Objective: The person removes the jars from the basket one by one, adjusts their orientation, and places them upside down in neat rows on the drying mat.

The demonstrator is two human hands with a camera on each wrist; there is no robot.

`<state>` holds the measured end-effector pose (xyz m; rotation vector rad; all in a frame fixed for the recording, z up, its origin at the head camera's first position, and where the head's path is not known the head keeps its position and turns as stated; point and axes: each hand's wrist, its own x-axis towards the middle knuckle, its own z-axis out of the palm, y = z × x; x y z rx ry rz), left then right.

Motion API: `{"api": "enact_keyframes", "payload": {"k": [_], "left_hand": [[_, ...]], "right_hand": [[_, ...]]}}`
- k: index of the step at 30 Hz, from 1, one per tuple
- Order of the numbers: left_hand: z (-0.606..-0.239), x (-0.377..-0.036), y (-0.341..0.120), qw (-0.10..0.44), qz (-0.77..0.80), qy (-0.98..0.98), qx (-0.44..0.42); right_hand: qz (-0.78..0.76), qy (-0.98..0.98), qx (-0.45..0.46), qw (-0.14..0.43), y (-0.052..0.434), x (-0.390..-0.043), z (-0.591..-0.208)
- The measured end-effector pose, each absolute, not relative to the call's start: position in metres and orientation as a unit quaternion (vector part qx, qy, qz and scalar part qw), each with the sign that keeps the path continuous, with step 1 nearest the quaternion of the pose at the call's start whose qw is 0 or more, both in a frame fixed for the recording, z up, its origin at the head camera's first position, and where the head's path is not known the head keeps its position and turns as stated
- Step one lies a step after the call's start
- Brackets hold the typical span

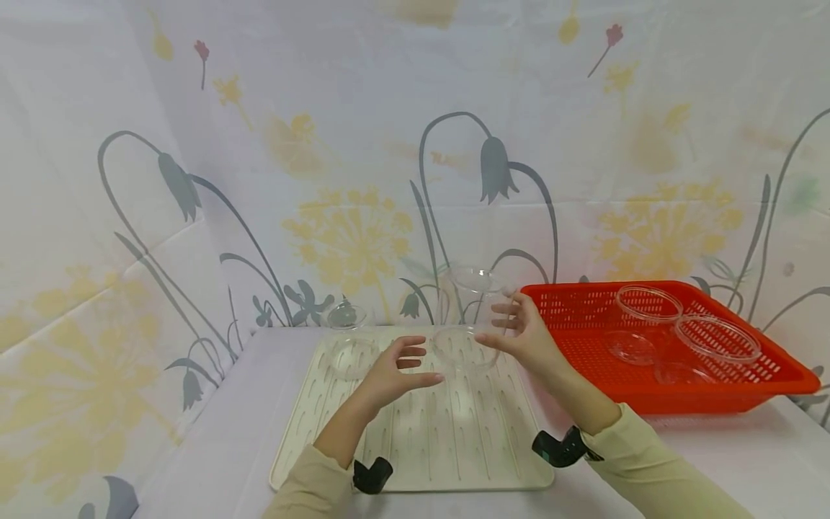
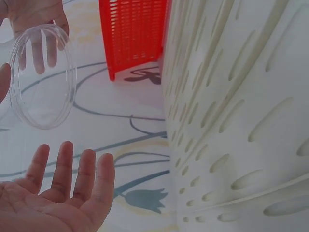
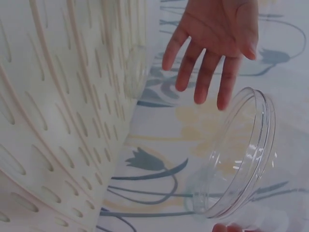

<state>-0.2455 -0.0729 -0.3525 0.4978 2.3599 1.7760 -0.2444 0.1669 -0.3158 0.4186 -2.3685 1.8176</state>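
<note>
A clear plastic jar [image 1: 462,352] is over the back of the cream ribbed mat [image 1: 415,454]. My right hand [image 1: 527,339] grips it from the right side, thumb in front and fingers round the wall. The left wrist view shows right-hand fingers through the clear jar [image 2: 46,113]; its base appears off the mat. To the left is my left hand [image 1: 397,371], palm toward the jar, with fingers and thumb spread and holding nothing. In the right wrist view, a gap separates these left fingers [image 3: 207,72] from the jar [image 3: 231,169].
Another clear jar [image 1: 350,359] stands at the mat's back left. On the right a red slotted basket [image 1: 564,360] holds two more clear jars [image 1: 648,313]. A flower-printed sheet [image 1: 389,144] hangs behind the table.
</note>
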Motion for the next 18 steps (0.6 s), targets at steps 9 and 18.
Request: {"api": "enact_keyframes", "payload": {"k": [9,18], "left_hand": [[-0.359,-0.244,-0.084,0.069,0.596,0.784,0.158],[-0.365,-0.244,-0.095,0.06,0.588,0.792,0.152]], "right_hand": [[0.598,-0.79,0.122,0.063,0.168,-0.256,-0.322],[0.596,-0.795,0.098,0.062,0.166,-0.263,-0.326]]}}
